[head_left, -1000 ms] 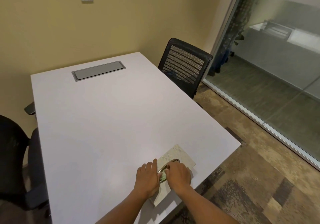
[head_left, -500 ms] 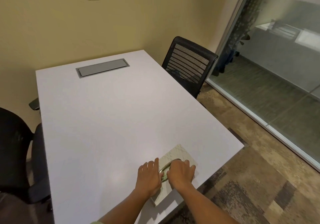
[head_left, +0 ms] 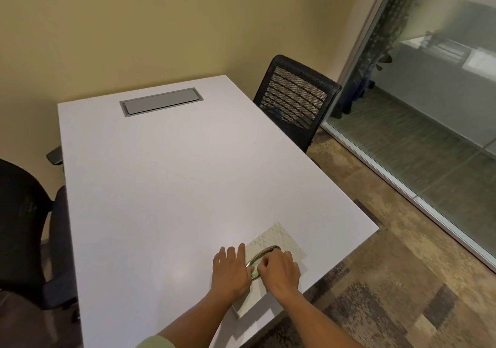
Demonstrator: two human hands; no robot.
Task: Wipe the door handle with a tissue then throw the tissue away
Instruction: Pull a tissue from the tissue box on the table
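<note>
A pale marbled tissue box (head_left: pixel 280 237) with a metal-rimmed oval opening (head_left: pixel 264 253) lies flat on the white table (head_left: pixel 174 186), near its front right edge. My left hand (head_left: pixel 230 269) rests flat on the box's left side, fingers spread and thumb at the opening. My right hand (head_left: pixel 280 271) sits on the box's right side, its fingers curled and pinched together at the opening. No tissue shows between the fingertips. No door handle or bin is in view.
A black mesh chair (head_left: pixel 295 100) stands at the table's right side, and another black chair (head_left: pixel 24 226) at its left. A grey cable hatch (head_left: pixel 161 102) is set into the far end. A glass wall (head_left: pixel 429 119) runs along the right, above patterned carpet (head_left: pixel 389 280).
My right fingers have curled in tighter at the box opening. My left hand has stayed flat on the box. The view has shifted slightly.
</note>
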